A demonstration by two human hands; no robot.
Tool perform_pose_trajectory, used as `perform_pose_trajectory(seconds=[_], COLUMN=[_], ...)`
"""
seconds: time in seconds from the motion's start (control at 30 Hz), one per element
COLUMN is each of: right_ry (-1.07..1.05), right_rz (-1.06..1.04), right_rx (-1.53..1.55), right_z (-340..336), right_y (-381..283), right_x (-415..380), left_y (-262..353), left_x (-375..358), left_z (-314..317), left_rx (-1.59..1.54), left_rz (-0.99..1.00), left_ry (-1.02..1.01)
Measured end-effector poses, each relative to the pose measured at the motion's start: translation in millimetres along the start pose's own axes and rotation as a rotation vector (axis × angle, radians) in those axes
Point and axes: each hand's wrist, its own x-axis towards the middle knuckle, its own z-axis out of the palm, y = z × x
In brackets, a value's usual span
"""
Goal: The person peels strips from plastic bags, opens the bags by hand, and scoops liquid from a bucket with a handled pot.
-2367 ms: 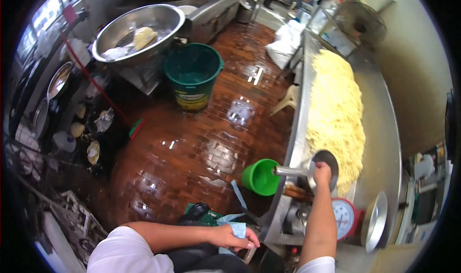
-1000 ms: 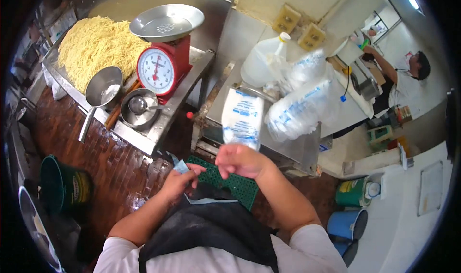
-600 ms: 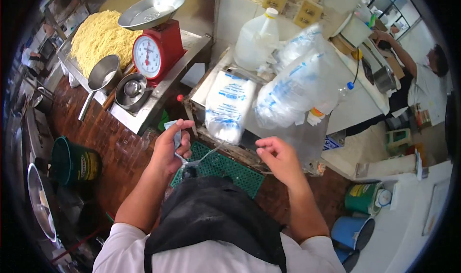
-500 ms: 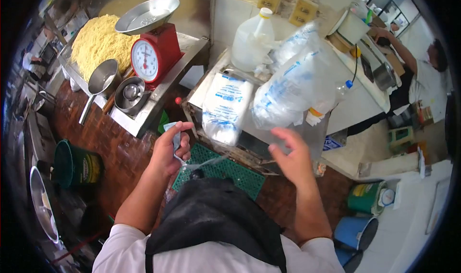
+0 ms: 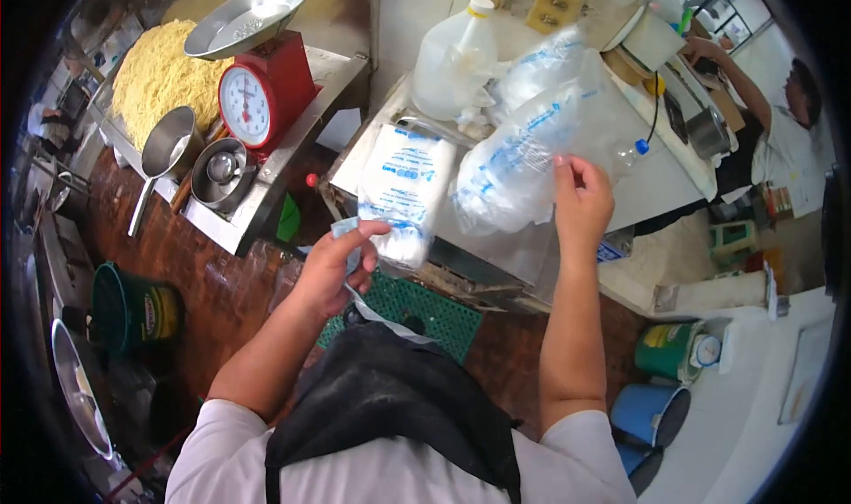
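My left hand (image 5: pixel 339 263) is closed around a thin, bluish strip of see-through plastic (image 5: pixel 353 257), whose lower end trails down toward the black apron (image 5: pixel 390 398). My right hand (image 5: pixel 583 201) pinches at the right side of a puffy clear plastic bag (image 5: pixel 519 163) with blue print, which holds more crumpled plastic. Just beyond my left hand lies a flat pack of white bags (image 5: pixel 406 189) with blue lettering. A second puffy bag (image 5: pixel 538 65) rests behind the first.
A plastic jug (image 5: pixel 454 61) stands behind the bags. On the left table are a red scale (image 5: pixel 270 87), a yellow crumbly heap (image 5: pixel 164 78), a saucepan (image 5: pixel 173 140) and a steel bowl (image 5: pixel 222 180). A co-worker (image 5: pixel 780 140) stands at the right counter. Buckets (image 5: pixel 656 411) line the floor.
My right hand has moved up and right, from spread fingers below the puffy bag to a pinch at its side. My left hand, still holding the plastic, has shifted slightly right.
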Motion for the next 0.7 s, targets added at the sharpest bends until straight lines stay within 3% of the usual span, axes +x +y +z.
perform_pose_trajectory(seconds=[0.17, 0.27, 0.33, 0.4, 0.43, 0.47, 0.57, 0.7], right_ry=[0.119, 0.268, -0.016, -0.560, -0.654, -0.731, -0.998, -0.925], right_rz=[-0.016, -0.150, -0.149, 0.179, -0.143, -0.471, -0.073, -0.128], right_rx=[-0.157, -0.090, 0.036, 0.149, -0.110, -0.372, -0.072, -0.285], right_z=[-6.7, -11.7, -15.6, -6.8, 1.5, 10.9, 33.1, 97.0], right_y=[-18.6, -31.3, -17.4, -32.3, -36.0, -36.3, -28.8, -60.1], right_x=[-10.6, -36.6, -70.3, -108.4, -128.8, -146.1, -167.2, -148.1], left_y=[2.5, 6.2, 7.0, 8.4, 9.3, 6.5, -8.2, -46.4], left_x=[1.4, 3.9, 4.2, 2.5, 1.1, 0.9, 7.6, 24.4], left_z=[-24.9, -38.9, -50.5, -58.8, -60.7, -64.3, -70.0, -67.7], left_rx=[-0.048, -0.062, -0.037, -0.006, -0.003, 0.016, 0.059, 0.248], left_rz=[-0.020, 0.001, 0.010, 0.011, -0.013, -0.026, -0.088, -0.145], left_ry=[0.072, 0.099, 0.126, 0.138, 0.159, 0.163, 0.193, 0.063])
